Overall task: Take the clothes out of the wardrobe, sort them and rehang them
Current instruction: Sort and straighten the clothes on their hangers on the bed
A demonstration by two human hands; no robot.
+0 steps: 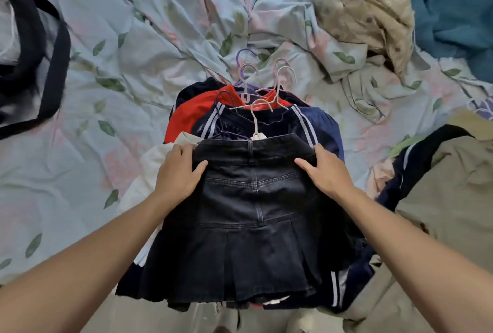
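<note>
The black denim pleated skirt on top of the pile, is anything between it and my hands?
Nothing visible: the left hand and right hand already hold the black denim pleated skirt at its waistband corners.

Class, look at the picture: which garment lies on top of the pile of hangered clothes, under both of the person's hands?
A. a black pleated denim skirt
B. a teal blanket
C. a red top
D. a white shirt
A: the black pleated denim skirt tops the pile, with the left hand and right hand gripping its waistband corners.
</note>
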